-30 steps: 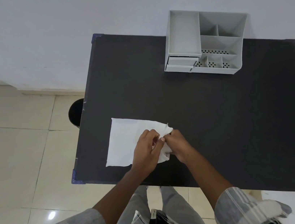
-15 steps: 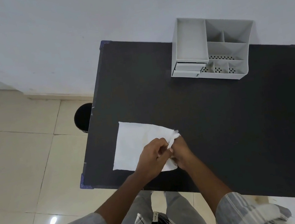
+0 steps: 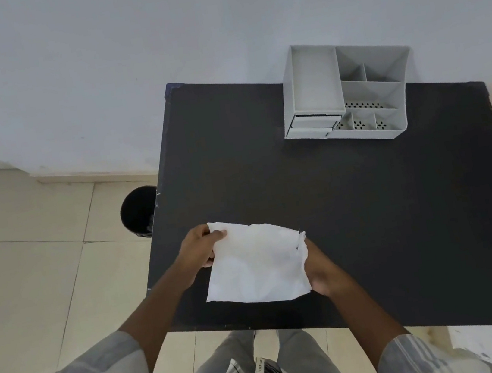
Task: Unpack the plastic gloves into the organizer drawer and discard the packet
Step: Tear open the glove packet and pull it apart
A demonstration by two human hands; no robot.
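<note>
1. A black bin (image 3: 139, 212) stands on the tiled floor at about 9 o'clock from the dark surface (image 3: 367, 201), partly tucked under its left edge, so only part of its rim shows.
2. The left hand (image 3: 198, 253) grips the white packet (image 3: 258, 268) at its upper-left corner, fingers (image 3: 218, 236) curled over the top edge and closed on it.
3. The packet is held between both hands, low over the near part of the surface at roughly 6 o'clock; whether its lower edge touches the surface is hard to tell.
4. The right hand (image 3: 323, 270) holds the packet's right edge, which looks ragged near the top, probably the opening. Its fingers sit behind the packet, so their exact hold cannot be made out.
5. The grey organizer (image 3: 346, 90) sits at about 1 o'clock, well apart from the hands, its small drawer (image 3: 313, 124) at the lower-left front apparently shut or nearly so.
6. Risks, as I judge them: a hard pull could split the thin packet and spill gloves onto the floor near the edge; a shut drawer would need a free hand.
7. No gloves are visible; the contents are hidden inside the opaque packet.
</note>
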